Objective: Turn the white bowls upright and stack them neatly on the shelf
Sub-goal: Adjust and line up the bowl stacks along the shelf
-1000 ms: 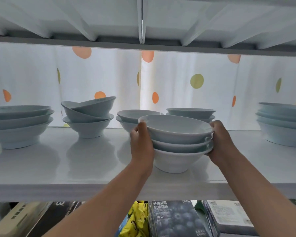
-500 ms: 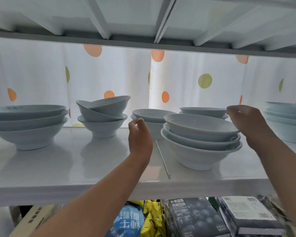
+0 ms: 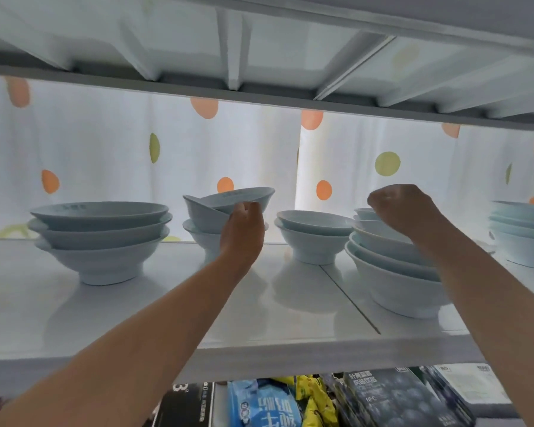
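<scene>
White bowls stand upright in several stacks on the white shelf (image 3: 136,318). My left hand (image 3: 242,229) reaches up in front of an untidy stack of small bowls (image 3: 228,203) whose top two sit tilted; its fingertips are at the tilted rim and grip nothing. My right hand (image 3: 398,208) hovers, loosely curled and empty, just above a tidy stack of three wide bowls (image 3: 392,272) near the front edge on the right. A stack of two small bowls (image 3: 313,229) stands between my hands. Another wide stack (image 3: 99,238) is at the left.
More bowls stand at the far right (image 3: 521,232) and behind my right hand (image 3: 363,212). The upper shelf's underside (image 3: 259,57) hangs low overhead. A dotted curtain (image 3: 105,164) closes the back. Packages (image 3: 383,399) lie on the level below.
Both hands let go of the three-bowl stack, which now rests on the shelf. My left hand moved left and up to the untidy stack. My right hand rose above the set-down stack.
</scene>
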Demonstrator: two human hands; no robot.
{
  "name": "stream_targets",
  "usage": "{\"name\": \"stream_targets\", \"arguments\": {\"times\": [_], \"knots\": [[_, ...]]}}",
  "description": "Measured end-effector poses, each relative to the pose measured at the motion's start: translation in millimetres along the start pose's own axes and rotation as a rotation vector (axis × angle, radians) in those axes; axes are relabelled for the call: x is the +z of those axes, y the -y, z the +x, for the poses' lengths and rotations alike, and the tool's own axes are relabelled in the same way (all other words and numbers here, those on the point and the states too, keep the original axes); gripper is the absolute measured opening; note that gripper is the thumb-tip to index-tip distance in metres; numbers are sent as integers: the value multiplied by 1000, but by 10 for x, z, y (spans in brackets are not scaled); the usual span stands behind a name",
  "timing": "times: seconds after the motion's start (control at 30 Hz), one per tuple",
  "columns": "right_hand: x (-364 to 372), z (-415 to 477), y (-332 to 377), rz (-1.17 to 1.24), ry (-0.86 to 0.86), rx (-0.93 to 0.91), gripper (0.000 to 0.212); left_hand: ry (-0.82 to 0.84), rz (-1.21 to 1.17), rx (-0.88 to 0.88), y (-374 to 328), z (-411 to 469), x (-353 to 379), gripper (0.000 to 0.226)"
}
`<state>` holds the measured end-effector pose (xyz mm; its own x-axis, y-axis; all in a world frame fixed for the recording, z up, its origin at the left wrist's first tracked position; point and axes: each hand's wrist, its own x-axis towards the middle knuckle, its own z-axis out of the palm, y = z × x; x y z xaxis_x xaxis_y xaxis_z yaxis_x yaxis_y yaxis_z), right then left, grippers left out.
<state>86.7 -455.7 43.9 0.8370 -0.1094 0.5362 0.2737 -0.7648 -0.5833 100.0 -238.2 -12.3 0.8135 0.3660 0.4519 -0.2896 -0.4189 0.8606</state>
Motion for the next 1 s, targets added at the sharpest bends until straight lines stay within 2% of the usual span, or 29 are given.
{"name": "stream_targets", "arguments": {"times": [0.1,0.2,0.3,0.47,0.57,0.63,0.77,0.87,0.93,1.0], "knots": [[233,35,276,-10,17,-66,38,-43,109,7,61,82,-273,38],[520,70,519,-48,60,-182,21,-79,308,54,173,200,-473,36],[844,139,691,-200,74,-354,42,-91,520,190,354,315,-636,37],[1250,384,859,-325,111,-603,51,-96,1020,476,455,578,-750,50],[1411,542,907,-444,152,-651,57,8,1265,503,380,818,-755,52],[1526,641,904,-497,162,-686,57,77,1388,551,351,913,-726,42],[1807,809,854,-567,184,-752,37,213,1486,527,398,1036,-674,24],[1927,853,802,-642,239,-708,20,240,1481,514,422,1069,-642,18],[1943,860,763,-582,262,-661,15,228,1473,492,405,1070,-657,15],[1942,850,722,-484,227,-638,24,191,1458,487,379,1057,-676,17]]}}
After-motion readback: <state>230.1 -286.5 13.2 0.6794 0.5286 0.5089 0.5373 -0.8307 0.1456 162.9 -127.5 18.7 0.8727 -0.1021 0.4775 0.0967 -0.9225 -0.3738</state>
